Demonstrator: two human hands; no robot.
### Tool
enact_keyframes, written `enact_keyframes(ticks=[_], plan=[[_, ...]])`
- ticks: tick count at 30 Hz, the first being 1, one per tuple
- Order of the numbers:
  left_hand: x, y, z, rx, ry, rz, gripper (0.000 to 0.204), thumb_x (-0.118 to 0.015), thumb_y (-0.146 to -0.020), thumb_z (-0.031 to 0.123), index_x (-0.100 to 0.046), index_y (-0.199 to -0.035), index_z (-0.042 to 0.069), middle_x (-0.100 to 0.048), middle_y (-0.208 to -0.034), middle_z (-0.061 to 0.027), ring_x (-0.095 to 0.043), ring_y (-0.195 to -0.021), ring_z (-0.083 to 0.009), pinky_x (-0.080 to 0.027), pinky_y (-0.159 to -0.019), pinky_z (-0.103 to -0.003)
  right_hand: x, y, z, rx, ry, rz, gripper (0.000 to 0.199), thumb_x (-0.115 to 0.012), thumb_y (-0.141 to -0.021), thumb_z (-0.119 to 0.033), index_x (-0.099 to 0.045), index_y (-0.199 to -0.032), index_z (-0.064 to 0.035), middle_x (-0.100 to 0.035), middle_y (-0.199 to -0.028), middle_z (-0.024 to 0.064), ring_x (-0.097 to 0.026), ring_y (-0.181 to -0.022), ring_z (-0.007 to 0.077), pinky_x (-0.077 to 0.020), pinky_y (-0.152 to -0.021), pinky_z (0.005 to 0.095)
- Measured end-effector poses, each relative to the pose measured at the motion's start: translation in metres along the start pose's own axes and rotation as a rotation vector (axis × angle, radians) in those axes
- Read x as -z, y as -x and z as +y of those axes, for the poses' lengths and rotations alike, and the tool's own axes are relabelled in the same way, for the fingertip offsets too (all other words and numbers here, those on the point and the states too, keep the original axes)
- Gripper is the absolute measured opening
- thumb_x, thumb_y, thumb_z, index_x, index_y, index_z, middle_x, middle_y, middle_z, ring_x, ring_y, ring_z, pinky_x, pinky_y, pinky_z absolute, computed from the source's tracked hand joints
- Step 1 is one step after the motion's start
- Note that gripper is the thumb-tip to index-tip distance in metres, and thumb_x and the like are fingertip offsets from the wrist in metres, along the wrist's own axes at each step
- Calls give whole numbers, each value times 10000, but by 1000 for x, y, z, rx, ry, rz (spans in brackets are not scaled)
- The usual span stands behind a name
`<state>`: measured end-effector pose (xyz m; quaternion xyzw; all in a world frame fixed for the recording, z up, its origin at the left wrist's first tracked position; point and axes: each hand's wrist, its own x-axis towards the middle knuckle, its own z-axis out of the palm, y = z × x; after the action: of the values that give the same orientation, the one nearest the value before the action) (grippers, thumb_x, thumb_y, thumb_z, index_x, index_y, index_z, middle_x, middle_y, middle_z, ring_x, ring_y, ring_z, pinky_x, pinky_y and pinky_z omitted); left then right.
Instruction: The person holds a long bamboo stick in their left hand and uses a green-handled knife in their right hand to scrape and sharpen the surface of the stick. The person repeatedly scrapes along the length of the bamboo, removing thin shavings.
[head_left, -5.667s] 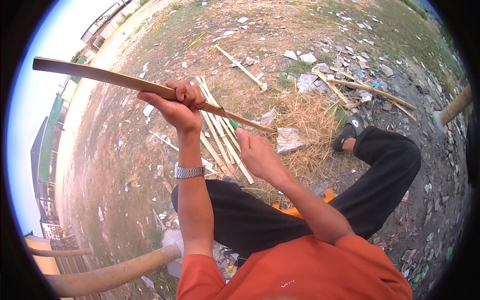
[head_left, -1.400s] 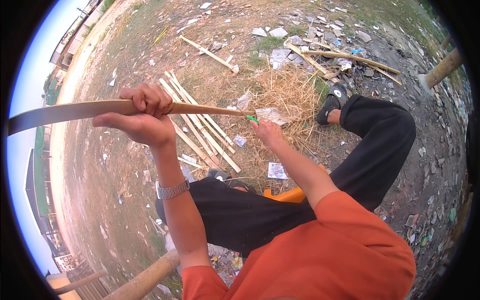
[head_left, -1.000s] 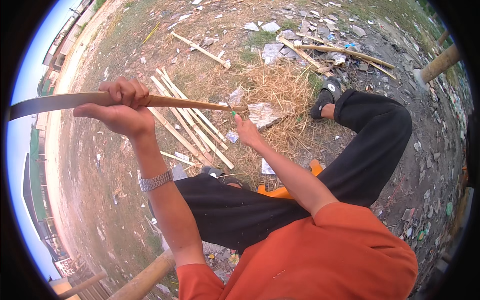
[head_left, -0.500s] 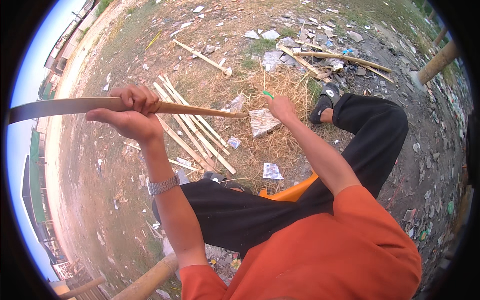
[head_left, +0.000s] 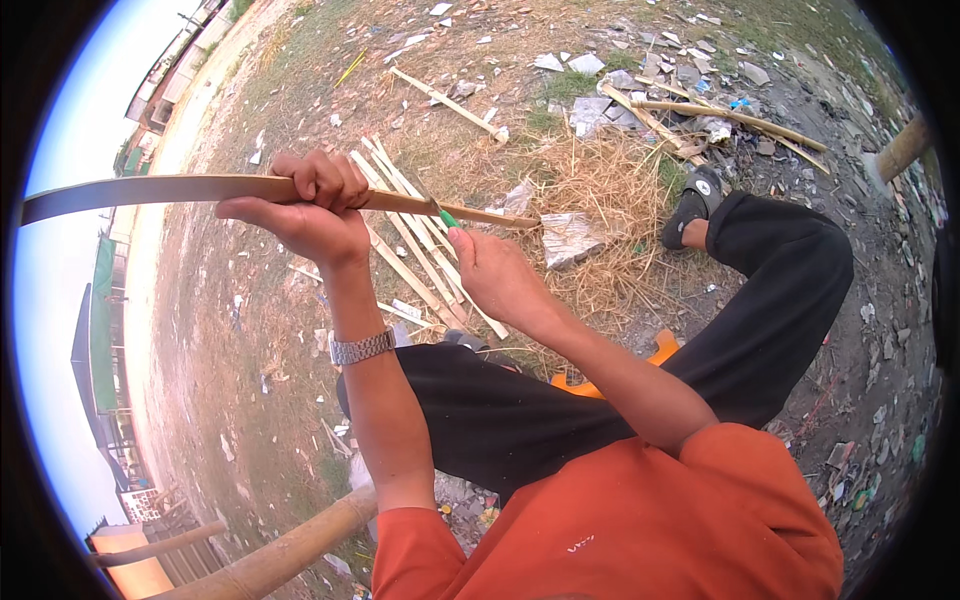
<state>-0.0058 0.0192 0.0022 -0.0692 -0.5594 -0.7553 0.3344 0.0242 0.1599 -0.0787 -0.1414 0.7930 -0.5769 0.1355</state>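
My left hand (head_left: pixel 312 205) is closed around a long, flat bamboo strip (head_left: pixel 160 189), which runs from the far left edge to the straw in front of me. Its near end looks darker and bends slightly. In my right hand (head_left: pixel 500 278) is a small knife with a green handle (head_left: pixel 447 218). The knife's thin blade lies against the strip, a little to the right of my left hand. Most of the handle is hidden inside my fingers.
Several split bamboo strips (head_left: pixel 425 262) lie on the ground beyond my legs. Straw shavings (head_left: pixel 610 190) surround a whitish block (head_left: pixel 570 241). Broken tiles and bamboo pieces (head_left: pixel 740 118) lie at far right. Bamboo poles stand at lower left (head_left: pixel 290 545) and right (head_left: pixel 903 150). Something orange (head_left: pixel 664 348) shows beneath me.
My right hand has moved left and toward me with the knife, from past the strip's end over the straw to the strip itself. My left hand keeps its grip.
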Motion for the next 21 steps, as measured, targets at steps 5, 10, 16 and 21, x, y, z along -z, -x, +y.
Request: enact_keyframes(ticks=[5, 10, 16, 21], plan=[[3, 2, -2, -8, -37, 8, 745, -207, -714, 886, -247, -607, 150, -169, -479, 32, -152, -415, -105, -133, -412, -274, -13, 4, 12, 202, -90, 36, 492, -317, -1002, -347, -543, -822, 51, -565, -713, 271, -534, -730, 470, -399, -696, 526], [7, 5, 5, -20, -58, 50, 741, -185, -727, 877, -244, -604, 148, -176, -472, 31, -151, -410, -104, -146, -403, -269, -17, 9, 23, 37, 99, 53, 465, -346, -996, -334, -559, -831, 45, -572, -708, 283, -545, -702, 479, -412, -675, 532], [6, -4, 0, -32, -55, 55, 732, -152, -750, 860, -240, -609, 148, -186, -457, 30, -160, -402, -100, -169, -387, -258, -17, 3, 29, 21, 182, 57, 458, -391, -980, -352, -574, -866, 52, -596, -690, 311, -594, -678, 485, -475, -630, 540], [11, -5, -1, -24, -50, 94, 733, -153, -761, 853, -243, -612, 141, -194, -460, 28, -169, -405, -101, -166, -387, -262, -23, -2, 33, 224, 107, 64, 450, -337, -997, -337, -550, -892, 45, -579, -683, 295, -572, -724, 482, -438, -684, 550]])
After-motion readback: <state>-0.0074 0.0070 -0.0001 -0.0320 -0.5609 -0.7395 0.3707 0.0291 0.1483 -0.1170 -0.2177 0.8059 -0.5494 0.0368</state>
